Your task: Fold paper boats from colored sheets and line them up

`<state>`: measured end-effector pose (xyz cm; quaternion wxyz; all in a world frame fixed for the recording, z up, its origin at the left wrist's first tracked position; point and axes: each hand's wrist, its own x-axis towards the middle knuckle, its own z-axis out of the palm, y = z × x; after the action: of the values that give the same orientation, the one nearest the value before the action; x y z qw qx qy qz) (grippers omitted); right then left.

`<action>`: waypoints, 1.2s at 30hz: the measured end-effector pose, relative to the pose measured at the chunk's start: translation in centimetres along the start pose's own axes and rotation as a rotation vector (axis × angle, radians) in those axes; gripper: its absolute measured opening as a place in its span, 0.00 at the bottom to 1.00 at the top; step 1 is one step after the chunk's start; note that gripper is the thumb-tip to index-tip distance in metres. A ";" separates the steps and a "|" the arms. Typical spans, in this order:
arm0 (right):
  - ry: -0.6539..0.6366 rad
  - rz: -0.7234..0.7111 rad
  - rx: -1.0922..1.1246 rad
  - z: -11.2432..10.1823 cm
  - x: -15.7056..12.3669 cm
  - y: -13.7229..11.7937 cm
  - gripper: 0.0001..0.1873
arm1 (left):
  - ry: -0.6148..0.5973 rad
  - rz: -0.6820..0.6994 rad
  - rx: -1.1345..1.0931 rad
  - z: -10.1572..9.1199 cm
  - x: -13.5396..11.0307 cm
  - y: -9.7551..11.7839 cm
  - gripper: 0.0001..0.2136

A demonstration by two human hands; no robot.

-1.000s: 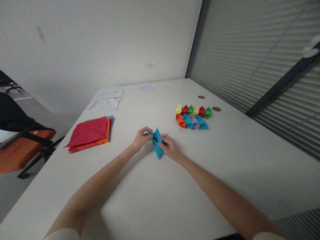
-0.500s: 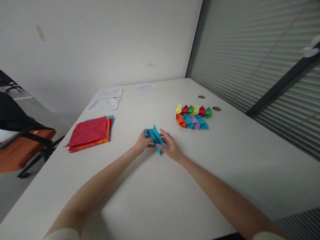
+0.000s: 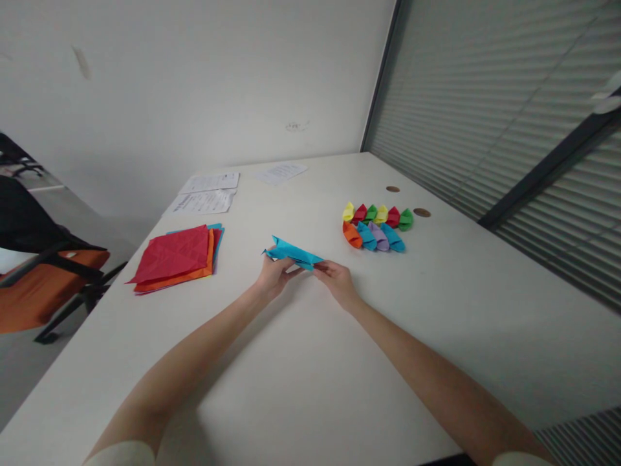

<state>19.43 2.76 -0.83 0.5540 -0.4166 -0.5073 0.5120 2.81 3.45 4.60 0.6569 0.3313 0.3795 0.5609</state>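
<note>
Both hands hold a partly folded sheet of blue paper [image 3: 294,252] over the middle of the table. My left hand [image 3: 274,274] grips its left part from below, with the thumb on the near side. The paper's right end is pinched between the fingers of my right hand [image 3: 336,278]. Folded layers and a pointed flap show at the left end; the underside is hidden by my fingers. To the right lie two rows of small folded paper pieces [image 3: 376,226] in yellow, red, green, orange, blue and purple.
A stack of coloured paper sheets [image 3: 174,257], red on top, lies at the left of the white table [image 3: 301,382]. Printed pages [image 3: 206,200] rest near the wall. Two round holes [image 3: 422,212] are at the right edge by the blinds. An orange chair [image 3: 43,285] stands at left.
The blue paper has been turned from upright to nearly level, its long side now running left to right. My right hand has shifted to its right end.
</note>
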 end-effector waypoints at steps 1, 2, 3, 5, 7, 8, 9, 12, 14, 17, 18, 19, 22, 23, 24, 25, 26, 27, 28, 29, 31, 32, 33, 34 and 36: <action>0.015 -0.012 0.009 0.0 0.0 0.0 0.19 | -0.006 0.004 0.016 0.0 0.0 0.0 0.15; 0.028 -0.020 0.016 0.0 0.0 -0.1 0.19 | -0.009 0.013 0.028 0.0 0.0 0.0 0.15; 0.039 -0.024 0.018 0.0 0.0 -0.1 0.19 | -0.005 0.023 0.031 0.0 0.0 0.0 0.16; 0.059 -0.028 0.009 0.0 -0.1 -0.2 0.18 | 0.019 0.039 0.014 -0.1 0.2 -0.2 0.17; 0.082 -0.046 -0.011 0.1 -0.2 -0.3 0.17 | 0.052 0.046 -0.003 -0.3 0.4 -0.4 0.19; 0.088 -0.058 -0.021 0.2 -0.3 -0.4 0.16 | 0.067 0.050 0.000 -0.4 0.5 -0.6 0.19; 0.090 -0.067 -0.028 0.3 -0.4 -0.4 0.16 | 0.079 0.056 0.005 -0.4 0.6 -0.7 0.19; 0.080 -0.059 -0.042 0.8 -0.6 -0.6 0.20 | 0.095 0.071 0.005 -0.5 0.7 -1.0 0.19; 0.072 -0.031 -0.054 1.0 -0.7 -0.6 0.21 | 0.095 0.074 0.002 -0.4 0.5 -1.2 0.20; 0.061 -0.002 -0.077 1.0 -0.7 -0.4 0.20 | 0.100 0.069 -0.012 0.1 0.1 -1.5 0.22; 0.067 -0.012 -0.084 1.0 -0.6 -0.3 0.20 | 0.104 0.065 -0.024 0.2 0.0 -1.5 0.23; 0.078 -0.035 -0.091 1.0 -0.6 -0.2 0.19 | 0.108 0.062 -0.037 0.3 -0.1 -1.5 0.24; 0.123 -0.135 -0.096 0.8 -0.5 0.3 0.16 | 0.121 0.069 -0.054 0.4 -0.1 -1.4 0.24; 0.135 -0.158 -0.088 0.7 -0.4 0.5 0.16 | 0.122 0.077 -0.052 0.4 0.0 -1.3 0.23; 0.145 -0.169 -0.084 0.6 -0.3 0.6 0.16 | 0.122 0.085 -0.048 0.3 0.0 -1.3 0.22; 0.155 -0.174 -0.085 0.5 -0.3 0.7 0.16 | 0.120 0.091 -0.042 0.2 0.1 -1.2 0.21; 0.164 -0.177 -0.095 0.4 -0.2 0.8 0.15 | 0.119 0.096 -0.034 0.1 0.2 -1.1 0.21; 0.170 -0.186 -0.117 0.3 -0.2 0.8 0.13 | 0.120 0.100 -0.027 0.1 0.3 -1.0 0.20; 0.169 -0.205 -0.149 0.2 -0.2 0.8 0.11 | 0.123 0.104 -0.022 0.0 0.3 -1.0 0.19; 0.160 -0.238 -0.185 0.2 -0.3 0.8 0.09 | 0.126 0.105 -0.019 0.0 0.4 -0.8 0.19; 0.116 -0.339 -0.269 0.1 -0.4 0.6 0.07 | 0.141 0.102 -0.021 0.0 0.4 -0.6 0.19; 0.084 -0.398 -0.318 0.2 -0.6 0.5 0.06 | 0.154 0.098 -0.024 -0.1 0.5 -0.4 0.19; 0.050 -0.458 -0.370 0.2 -0.7 0.4 0.06 | 0.171 0.096 -0.029 -0.1 0.5 -0.2 0.20; 0.014 -0.514 -0.423 0.3 -0.9 0.4 0.06 | 0.193 0.095 -0.032 -0.1 0.5 -0.1 0.20; -0.069 -0.602 -0.525 0.5 -1.2 0.2 0.07 | 0.227 0.098 -0.023 -0.2 0.6 0.2 0.21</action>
<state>18.97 1.57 -1.17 0.5365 -0.3592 -0.7388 0.1933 2.64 4.12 4.58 0.5854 0.2763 0.4284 0.6305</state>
